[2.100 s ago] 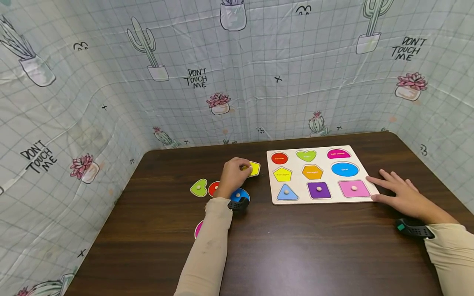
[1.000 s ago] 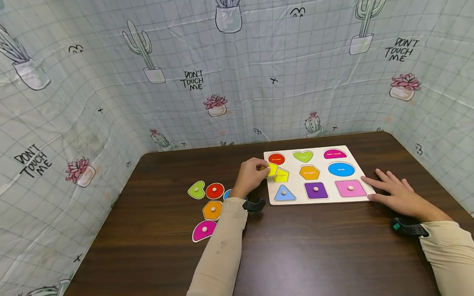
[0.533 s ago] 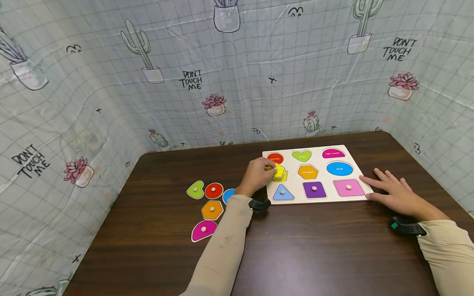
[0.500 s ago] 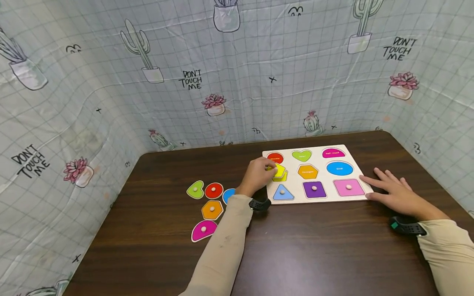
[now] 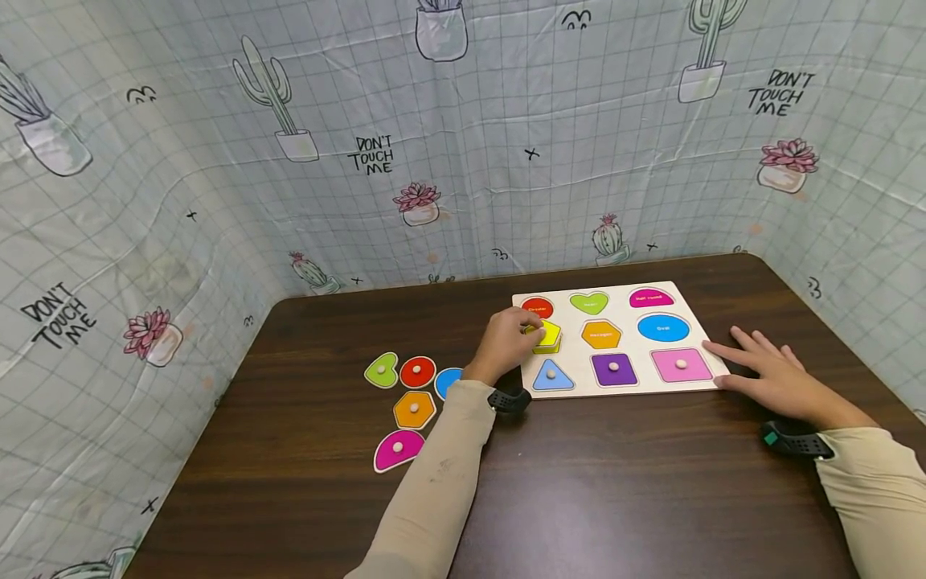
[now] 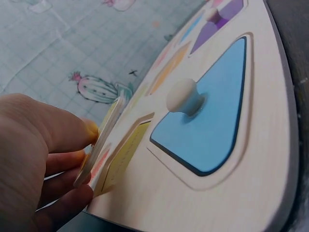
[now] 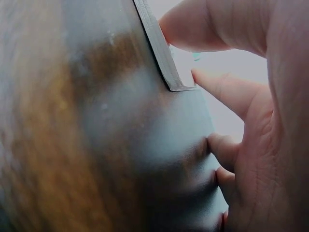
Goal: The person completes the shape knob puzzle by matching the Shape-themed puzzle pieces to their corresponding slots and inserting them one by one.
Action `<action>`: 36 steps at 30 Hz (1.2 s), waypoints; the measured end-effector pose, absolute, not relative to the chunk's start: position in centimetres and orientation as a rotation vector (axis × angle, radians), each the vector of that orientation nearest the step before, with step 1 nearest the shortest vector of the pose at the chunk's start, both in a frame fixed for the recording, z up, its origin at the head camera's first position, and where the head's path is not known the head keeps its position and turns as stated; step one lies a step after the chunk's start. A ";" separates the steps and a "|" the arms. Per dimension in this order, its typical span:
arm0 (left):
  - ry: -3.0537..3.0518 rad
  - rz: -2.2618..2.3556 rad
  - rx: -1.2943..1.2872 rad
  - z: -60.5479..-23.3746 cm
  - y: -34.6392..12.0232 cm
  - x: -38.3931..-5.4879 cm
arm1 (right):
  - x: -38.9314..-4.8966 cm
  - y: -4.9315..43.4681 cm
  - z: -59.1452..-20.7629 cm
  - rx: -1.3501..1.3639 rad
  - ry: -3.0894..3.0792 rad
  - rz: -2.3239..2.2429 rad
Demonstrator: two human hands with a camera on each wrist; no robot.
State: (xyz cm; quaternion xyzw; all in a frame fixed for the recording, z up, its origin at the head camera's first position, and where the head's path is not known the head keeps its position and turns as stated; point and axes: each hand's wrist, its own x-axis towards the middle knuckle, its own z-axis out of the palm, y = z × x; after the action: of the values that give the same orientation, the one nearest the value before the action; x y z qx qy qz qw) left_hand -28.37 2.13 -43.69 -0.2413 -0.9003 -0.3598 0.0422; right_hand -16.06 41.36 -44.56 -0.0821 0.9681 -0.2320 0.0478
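Right hand (image 5: 770, 376) outspread, the left hand (image 5: 504, 347) should level its pinched, seemingly tilted yellow wooden pentagon (image 5: 552, 332) inside the left edge of the pale rectangular wooden board (image 5: 628, 347).

The left hand (image 5: 501, 346) hides part of the yellow piece (image 5: 551, 331) at the left edge of the board (image 5: 573, 339), the left sleeve (image 5: 437, 486) covers part of the blue piece (image 5: 446, 382) beyond it, and the head view cuts off the near edge of the table (image 5: 615, 482).
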 end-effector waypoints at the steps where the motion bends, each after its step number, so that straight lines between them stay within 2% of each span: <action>1: -2.758 -1.087 -0.741 -43.7 2.2 -28.3 | -16.1 41.3 -44.6 -0.247 2.950 -0.709; 18: -2.780 -0.784 -0.819 -43.7 2.5 -28.0 | -15.9 41.1 -44.3 -0.235 2.957 -0.680; 36: -2.778 -0.638 -0.778 -43.9 3.1 -27.4 | -16.1 41.3 -44.6 -0.236 2.956 -0.715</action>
State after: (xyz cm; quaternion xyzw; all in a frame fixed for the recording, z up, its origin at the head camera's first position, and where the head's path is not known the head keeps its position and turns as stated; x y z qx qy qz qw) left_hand -27.41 3.14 -43.93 -0.2621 -0.9362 -0.2150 0.0933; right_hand -16.06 41.26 -44.62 -0.0772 0.9680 -0.2342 0.0458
